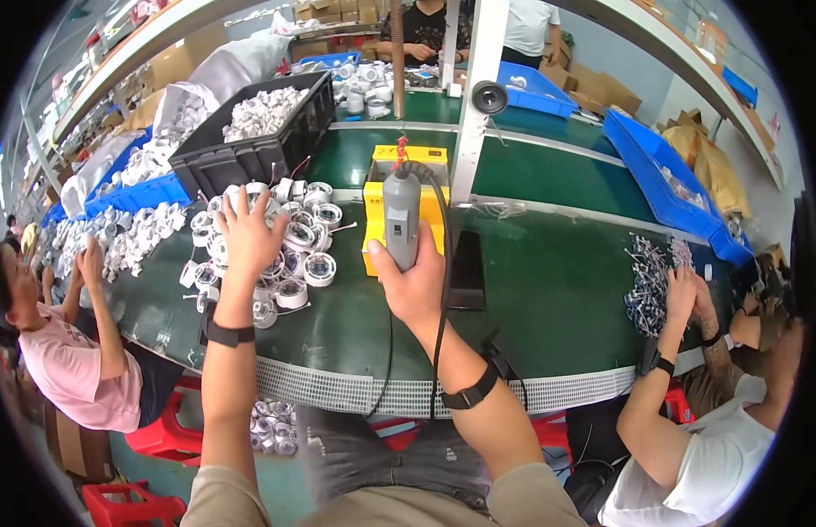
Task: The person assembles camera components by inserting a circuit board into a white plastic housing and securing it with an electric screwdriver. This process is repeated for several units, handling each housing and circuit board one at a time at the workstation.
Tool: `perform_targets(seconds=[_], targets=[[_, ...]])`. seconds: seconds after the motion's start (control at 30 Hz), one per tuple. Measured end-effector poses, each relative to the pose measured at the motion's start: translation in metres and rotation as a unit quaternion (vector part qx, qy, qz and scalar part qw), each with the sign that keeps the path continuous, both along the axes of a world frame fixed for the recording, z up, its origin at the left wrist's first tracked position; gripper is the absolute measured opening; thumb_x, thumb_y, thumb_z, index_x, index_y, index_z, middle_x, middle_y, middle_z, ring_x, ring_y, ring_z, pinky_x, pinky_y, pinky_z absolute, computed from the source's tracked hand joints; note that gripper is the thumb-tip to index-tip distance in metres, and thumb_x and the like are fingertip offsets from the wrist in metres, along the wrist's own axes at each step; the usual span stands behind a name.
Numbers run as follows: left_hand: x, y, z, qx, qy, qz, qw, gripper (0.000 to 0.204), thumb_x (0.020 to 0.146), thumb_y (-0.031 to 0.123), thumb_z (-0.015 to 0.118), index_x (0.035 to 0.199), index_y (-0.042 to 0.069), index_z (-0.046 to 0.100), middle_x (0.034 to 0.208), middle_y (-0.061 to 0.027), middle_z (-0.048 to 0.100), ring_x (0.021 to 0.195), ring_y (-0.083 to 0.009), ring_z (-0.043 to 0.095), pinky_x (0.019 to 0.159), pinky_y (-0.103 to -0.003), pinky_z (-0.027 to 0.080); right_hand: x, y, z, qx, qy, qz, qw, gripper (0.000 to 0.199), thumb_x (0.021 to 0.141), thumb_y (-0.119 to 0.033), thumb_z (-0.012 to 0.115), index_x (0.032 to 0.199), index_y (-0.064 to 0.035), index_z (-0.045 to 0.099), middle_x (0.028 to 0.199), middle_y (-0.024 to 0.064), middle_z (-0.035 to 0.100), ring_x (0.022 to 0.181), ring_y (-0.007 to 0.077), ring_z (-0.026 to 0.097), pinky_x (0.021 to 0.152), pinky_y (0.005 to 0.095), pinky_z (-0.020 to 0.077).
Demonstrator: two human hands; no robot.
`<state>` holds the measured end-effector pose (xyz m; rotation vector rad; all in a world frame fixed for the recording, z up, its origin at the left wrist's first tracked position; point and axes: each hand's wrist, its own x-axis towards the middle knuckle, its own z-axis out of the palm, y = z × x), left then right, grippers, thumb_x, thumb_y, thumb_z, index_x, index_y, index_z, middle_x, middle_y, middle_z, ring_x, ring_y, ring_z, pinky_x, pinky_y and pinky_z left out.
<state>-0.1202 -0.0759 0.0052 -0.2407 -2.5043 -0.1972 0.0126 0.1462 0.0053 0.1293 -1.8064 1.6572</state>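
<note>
Head view: I see my right hand (417, 285) near the centre of the frame, fingers wrapped tight around the grey electric screwdriver (402, 218). The tool is a smooth, tapered plastic cylinder; its long axis runs toward 12 o'clock, with the grip end buried in my fist. A black cable (443, 290) loops from its top and falls back past my wrist toward 6 o'clock. Behind the tool, at 12 o'clock from my fist, sits a boxy yellow fixture (406, 224) on the green table (548, 290).

My left hand (247, 233), at 9 o'clock from the screwdriver, lies spread flat with fingers splayed over a heap of white round parts (289, 250), small ring-shaped plastic pieces; I cannot tell whether it grips one.

At 11 o'clock stands a black ribbed crate (250, 154) full of the same pieces. At 3 o'clock another person's hands (689, 294) touch a pile of small wire-like parts (649, 281).
</note>
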Motion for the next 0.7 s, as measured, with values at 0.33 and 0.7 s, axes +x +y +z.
perform_targets(seconds=[0.33,0.7], targets=[[0.055,0.075,-0.030,-0.117,0.002,-0.198,0.973,0.048,0.083,0.040,0.066,0.123,0.013,0.063,0.139,-0.0165,0.048,0.134,-0.0459,0.031,0.114,-0.058,0.014,-0.007,0.001,-0.007,0.004,0.008,0.006,1.000,0.040,0.084,-0.019,0.072,0.114,-0.0004,0.052,0.101,0.0090,0.062,0.090,0.0155,0.061,0.082,0.0300,0.0485],[0.028,0.027,-0.038,-0.131,-0.015,-0.195,0.972,0.038,0.087,0.037,0.060,0.112,0.008,0.068,0.129,-0.0108,0.055,0.131,-0.0403,0.037,0.115,-0.054,0.017,-0.004,0.002,-0.007,0.032,0.006,-0.022,0.999,0.041,0.083,-0.020,0.073,0.113,-0.0009,0.053,0.096,0.0100,0.066,0.086,0.0167,0.064,0.078,0.0320,0.0513]])
